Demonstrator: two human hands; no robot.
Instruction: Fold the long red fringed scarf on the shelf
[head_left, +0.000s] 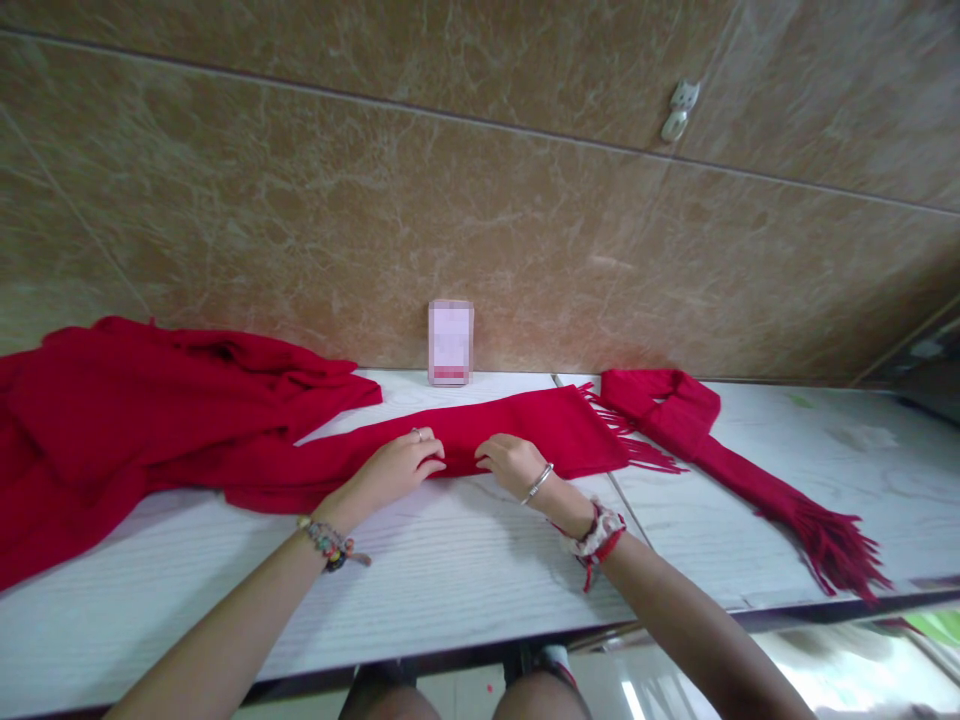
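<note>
A red fringed scarf (574,430) lies folded lengthwise along the white surface, its fringe toward the right. My left hand (397,468), with a ring and a beaded bracelet, has its curled fingers closed on the scarf near its front edge. Just to the right, my right hand (516,465) pinches the same edge, a short stretch of cloth between the two. Their fingertips are partly hidden by the fingers and the fabric. Leftward the scarf runs up to a loose heap of red cloth (112,420), and I cannot tell where one ends and the other begins.
A second red scarf (742,475), folded and bent with its fringe bunched, rests on the right of the white tabletop (420,590). A phone (451,343) leans upright against the brown marbled wall (337,220). A small white cat-shaped hook (681,110) is fixed higher up.
</note>
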